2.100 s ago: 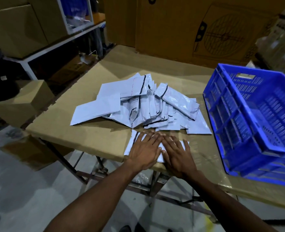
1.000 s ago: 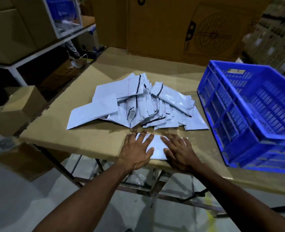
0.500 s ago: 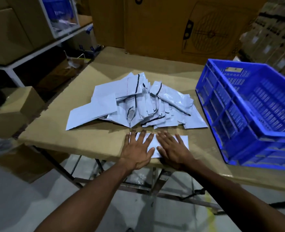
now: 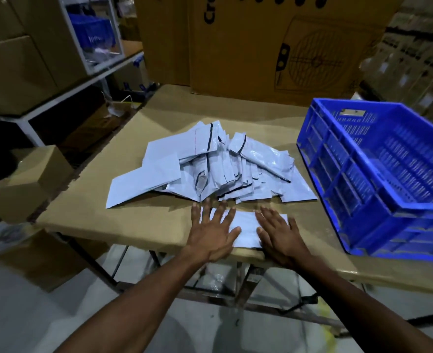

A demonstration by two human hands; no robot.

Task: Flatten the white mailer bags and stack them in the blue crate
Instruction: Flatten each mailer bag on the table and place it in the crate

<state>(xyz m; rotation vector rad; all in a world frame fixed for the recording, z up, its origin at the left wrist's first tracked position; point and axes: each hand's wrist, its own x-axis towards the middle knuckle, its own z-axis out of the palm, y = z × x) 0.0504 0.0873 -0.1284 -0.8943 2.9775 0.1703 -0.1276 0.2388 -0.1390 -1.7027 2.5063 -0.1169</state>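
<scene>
Partly, the hands cover one white mailer bag, hiding its ends.

The mailer bags are showing pale white with a faint bluish cast, several carrying thin black strips along one edge. The single bag nearest the edge is looking plain white. The crate is showing bright blue with slotted, gridded walls. The surface is appearing tan. The large carton behind is showing brown with black printing and a round grille drawing.
</scene>
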